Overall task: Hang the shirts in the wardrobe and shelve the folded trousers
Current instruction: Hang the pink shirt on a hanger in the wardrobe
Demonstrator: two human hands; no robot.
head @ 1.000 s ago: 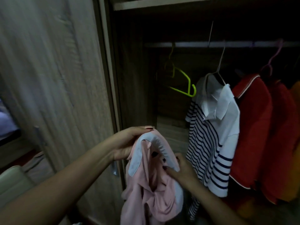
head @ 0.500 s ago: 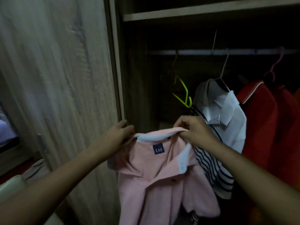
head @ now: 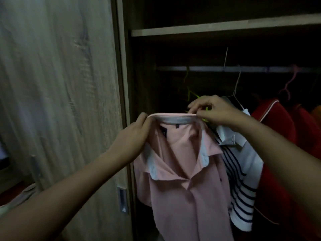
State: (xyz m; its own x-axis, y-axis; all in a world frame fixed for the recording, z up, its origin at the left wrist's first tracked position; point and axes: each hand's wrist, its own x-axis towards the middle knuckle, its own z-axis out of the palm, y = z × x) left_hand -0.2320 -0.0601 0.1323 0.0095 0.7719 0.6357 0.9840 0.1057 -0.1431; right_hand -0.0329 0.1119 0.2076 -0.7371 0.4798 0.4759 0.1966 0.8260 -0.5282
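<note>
A pink polo shirt (head: pixel 187 185) with a pale collar hangs stretched between my hands in front of the open wardrobe. My left hand (head: pixel 133 134) pinches the collar's left end. At the collar's right end is my right hand (head: pixel 213 110), gripping it just in front of an empty lime-green hanger (head: pixel 192 94) that hangs from the metal rail (head: pixel 208 68). Most of that hanger is hidden behind my right hand and the shirt. No folded trousers are in sight.
On the rail to the right hang a white navy-striped shirt (head: pixel 243 180) on a wire hanger and red garments (head: pixel 281 129) beside it. A wooden shelf (head: pixel 217 28) runs above the rail. The sliding door (head: pixel 60 101) with a recessed handle (head: pixel 122 200) stands at left.
The bunched pink shirt was opened out by its collar and raised from waist height up toward the green hanger. Both hands rose with it.
</note>
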